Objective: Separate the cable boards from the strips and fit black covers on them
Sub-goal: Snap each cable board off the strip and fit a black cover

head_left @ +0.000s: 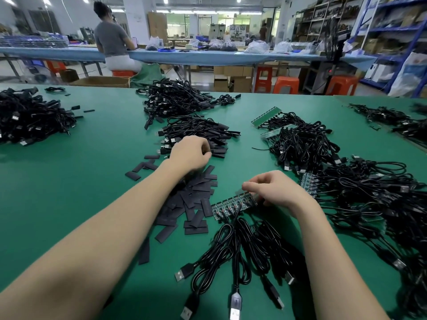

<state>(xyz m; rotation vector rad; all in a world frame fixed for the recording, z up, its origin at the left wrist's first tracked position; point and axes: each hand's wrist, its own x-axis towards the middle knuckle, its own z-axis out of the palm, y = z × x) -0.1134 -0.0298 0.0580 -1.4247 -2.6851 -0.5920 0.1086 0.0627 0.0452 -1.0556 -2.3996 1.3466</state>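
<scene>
Here, on the green tabletop (69,192), left to right:

Cable heap (30,116), far left: black leads with USB plugs, lying apart from the work, whether finished stock cannot be told.

Left hand (190,153): reaching forward, fingers curled at the near edge of the covered cables (198,132); whether it pinches a cover or a cable cannot be told. Its reach suggests it is setting down or fetching a piece there.

Covers (191,204): loose flat black sleeves, heaped between the two forearms, some strays to the left. Kept just beside the strip, likely so each freed board can be sleeved at once.

Strip (233,205): green row of small boards, still joined, lying flat just right of the covers, its cables (233,250) fanning toward the viewer with USB plugs nearest. Laid this way, the board edge faces the hands.

Right hand (275,190): resting on the strip's right end, thumb and fingers curled and pinching it, apparently steadying it for the next break-off.

Unworked strips (270,114): further board rows with tangled cables, piled from right of centre to the near right edge, awaiting separation by the look of it.
</scene>
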